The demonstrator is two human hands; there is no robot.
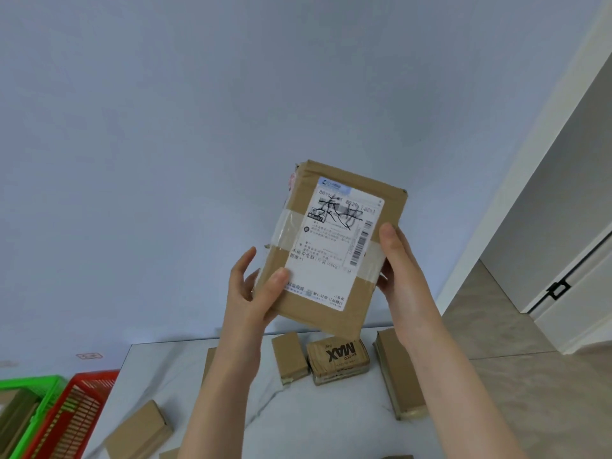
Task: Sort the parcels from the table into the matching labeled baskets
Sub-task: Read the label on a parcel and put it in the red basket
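Both hands clasp the parcel [331, 246] upright above the tabletop [331, 422], left hand [251, 293] low, right hand [402, 270] higher, its long axis tilted, baskets [66, 415] down-left, nearer the left hand.
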